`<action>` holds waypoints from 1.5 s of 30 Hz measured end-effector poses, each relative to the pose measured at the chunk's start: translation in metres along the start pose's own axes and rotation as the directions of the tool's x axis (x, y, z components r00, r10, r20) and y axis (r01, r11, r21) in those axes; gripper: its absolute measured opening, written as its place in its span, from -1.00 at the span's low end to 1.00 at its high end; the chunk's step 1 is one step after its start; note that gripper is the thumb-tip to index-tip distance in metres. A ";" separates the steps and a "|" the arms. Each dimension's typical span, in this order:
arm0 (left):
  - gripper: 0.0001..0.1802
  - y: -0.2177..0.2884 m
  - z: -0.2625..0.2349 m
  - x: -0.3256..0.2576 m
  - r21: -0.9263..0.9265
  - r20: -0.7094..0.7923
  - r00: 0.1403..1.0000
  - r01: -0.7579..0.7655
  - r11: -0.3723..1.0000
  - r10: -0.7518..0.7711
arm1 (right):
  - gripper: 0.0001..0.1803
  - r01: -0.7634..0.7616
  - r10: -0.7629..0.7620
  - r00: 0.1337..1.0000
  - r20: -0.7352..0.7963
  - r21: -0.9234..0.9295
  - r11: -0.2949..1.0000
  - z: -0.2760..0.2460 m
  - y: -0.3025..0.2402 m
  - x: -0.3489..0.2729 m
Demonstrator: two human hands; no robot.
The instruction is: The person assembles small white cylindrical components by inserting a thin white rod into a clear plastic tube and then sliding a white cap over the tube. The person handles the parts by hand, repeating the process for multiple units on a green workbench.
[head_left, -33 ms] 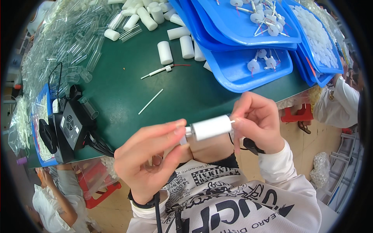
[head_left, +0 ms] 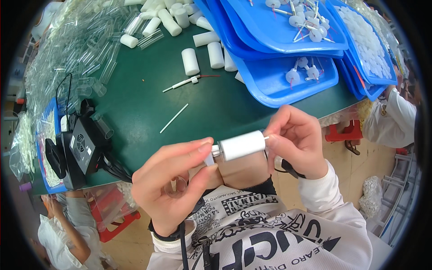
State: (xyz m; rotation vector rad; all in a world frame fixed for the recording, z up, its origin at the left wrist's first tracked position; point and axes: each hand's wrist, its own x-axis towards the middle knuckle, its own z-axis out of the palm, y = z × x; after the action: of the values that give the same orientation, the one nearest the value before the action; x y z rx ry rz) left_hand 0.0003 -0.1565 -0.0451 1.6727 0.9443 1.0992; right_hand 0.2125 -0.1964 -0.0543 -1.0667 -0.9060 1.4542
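Observation:
In front of my body, between both hands, is a white foam-like cylinder (head_left: 244,146), tilted slightly up to the right. A thin white rod (head_left: 266,137) pokes from its right end, where the thumb and fingers of my right hand (head_left: 297,143) pinch it. At its left end is a clear rim with a white stem and flat white piece (head_left: 209,159), gripped between the thumb and fingers of my left hand (head_left: 173,180). A round clear piece (head_left: 176,186), perhaps a tube end, shows inside my left palm. My fingers partly hide the ends.
On the green table (head_left: 139,108) lie a thin white rod (head_left: 174,118), a white stick with red wire (head_left: 182,84), several white cylinders (head_left: 190,62) and piled clear tubes (head_left: 76,49). Blue trays (head_left: 279,92) stand right; a black fan-vented device (head_left: 83,144) stands left.
The white cylinder and my right hand have shifted very slightly left and up. Both grips look the same.

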 end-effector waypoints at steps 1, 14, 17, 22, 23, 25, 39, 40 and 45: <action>-0.67 0.002 0.001 0.000 0.008 -0.042 0.998 0.050 0.999 -0.049 | -0.87 0.051 -0.051 0.999 0.005 -0.021 0.998 -0.002 0.001 0.001; -0.68 -0.007 0.001 -0.006 -0.112 -0.020 0.981 0.188 0.976 -0.191 | -0.64 0.258 -0.234 0.966 0.110 -0.330 0.908 0.006 -0.005 0.008; -0.71 -0.010 0.004 -0.006 -0.129 -0.015 0.987 0.157 0.979 -0.160 | -0.64 0.258 -0.239 0.966 0.096 -0.313 0.914 0.006 -0.002 0.008; -0.74 -0.009 0.002 -0.006 -0.101 -0.013 0.988 0.150 0.984 -0.152 | -0.67 0.341 -0.283 0.939 0.193 -0.444 0.828 0.002 -0.003 0.009; -0.74 -0.009 0.002 -0.006 -0.097 -0.008 0.988 0.150 0.984 -0.152 | -0.68 0.374 -0.295 0.927 0.233 -0.496 0.784 0.000 -0.004 0.010; -0.76 -0.006 0.001 -0.004 -0.105 0.010 0.988 0.155 0.982 -0.154 | -0.68 0.449 -0.352 0.893 0.280 -0.501 0.740 -0.001 -0.003 0.012; -0.73 -0.006 0.007 -0.009 -0.050 0.125 0.991 0.061 0.997 -0.054 | -0.69 0.268 -0.205 0.963 0.174 -0.555 0.787 0.004 0.004 -0.013; -0.73 -0.005 0.005 -0.014 -0.072 0.151 0.985 0.096 0.993 -0.084 | -0.68 0.239 -0.172 0.970 0.174 -0.538 0.808 0.007 0.011 -0.021; -0.57 -0.006 0.009 -0.044 -0.287 0.314 0.785 0.615 0.735 -0.534 | -0.69 -0.120 0.156 0.973 0.171 -0.201 0.972 0.027 0.044 -0.062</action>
State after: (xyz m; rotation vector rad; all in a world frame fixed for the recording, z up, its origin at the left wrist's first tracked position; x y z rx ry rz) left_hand -0.0057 -0.1969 -0.0635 1.0350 0.9522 0.6038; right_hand 0.1755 -0.2636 -0.0791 -1.1668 -1.1402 1.6285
